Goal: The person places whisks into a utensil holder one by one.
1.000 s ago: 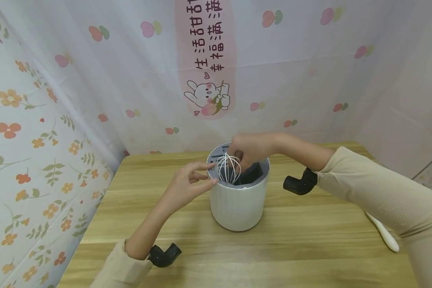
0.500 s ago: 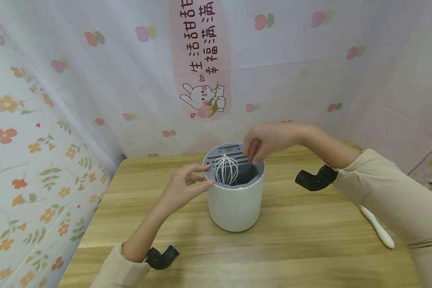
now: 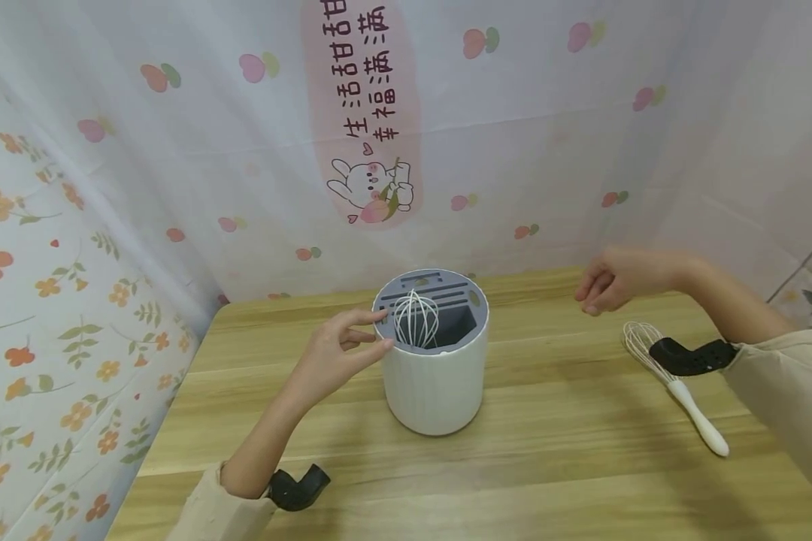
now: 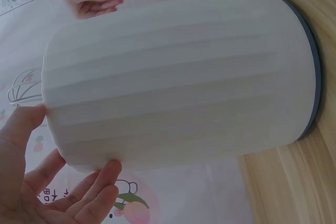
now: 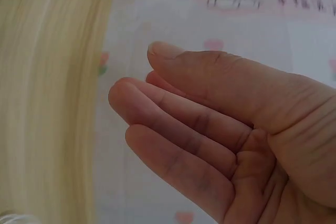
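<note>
Whisk (image 3: 416, 319) is lodged wires-up in the white holder (image 3: 434, 394), handle apparently hidden inside, the holder's rim only touched by the left hand (image 3: 328, 353), fingers spread, while the right hand (image 3: 616, 279), loosely curled and empty, is held near a second whisk (image 3: 680, 394).

The setting looks homelike, curtained off by a white rabbit-printed fabric hanging (image 3: 528, 158) and a white orange-flowered cloth (image 3: 57, 368) beside a yellowish-brown wood-grained surface (image 3: 548, 466)

Below the left hand (image 3: 331, 347) lies a wood-grain table (image 3: 446, 485), beyond it a rabbit-printed curtain (image 3: 514, 154), to its left flowered cloth (image 3: 50, 361).
</note>
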`<state>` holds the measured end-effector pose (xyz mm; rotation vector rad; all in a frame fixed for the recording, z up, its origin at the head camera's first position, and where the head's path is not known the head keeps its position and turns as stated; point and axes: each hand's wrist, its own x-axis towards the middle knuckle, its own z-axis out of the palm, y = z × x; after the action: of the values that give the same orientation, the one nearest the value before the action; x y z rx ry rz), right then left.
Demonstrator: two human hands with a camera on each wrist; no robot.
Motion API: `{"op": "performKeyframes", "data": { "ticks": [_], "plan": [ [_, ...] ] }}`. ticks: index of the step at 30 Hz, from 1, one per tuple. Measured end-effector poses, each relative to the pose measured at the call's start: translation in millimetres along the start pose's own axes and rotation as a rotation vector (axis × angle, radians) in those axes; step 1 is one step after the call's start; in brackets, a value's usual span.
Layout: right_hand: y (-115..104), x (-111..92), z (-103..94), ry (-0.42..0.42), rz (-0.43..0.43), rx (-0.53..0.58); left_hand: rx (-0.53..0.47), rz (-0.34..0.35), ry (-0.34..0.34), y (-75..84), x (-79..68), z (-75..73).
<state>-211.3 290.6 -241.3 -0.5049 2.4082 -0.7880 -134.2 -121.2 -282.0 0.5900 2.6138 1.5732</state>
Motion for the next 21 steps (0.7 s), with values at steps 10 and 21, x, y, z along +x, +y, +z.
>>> {"op": "performKeyframes", "data": {
  "ticks": [10, 21],
  "plan": [
    [88.7, -30.3, 10.3, 0.07, 0.094, 0.077, -0.008, -0.002, 0.002, -2.5, -0.9, -1.5],
    [154.3, -48.4, 34.1, 0.078, 0.154, 0.207, -0.009, -0.004, 0.005, -4.2, -0.8, -1.1]
  ]
}}
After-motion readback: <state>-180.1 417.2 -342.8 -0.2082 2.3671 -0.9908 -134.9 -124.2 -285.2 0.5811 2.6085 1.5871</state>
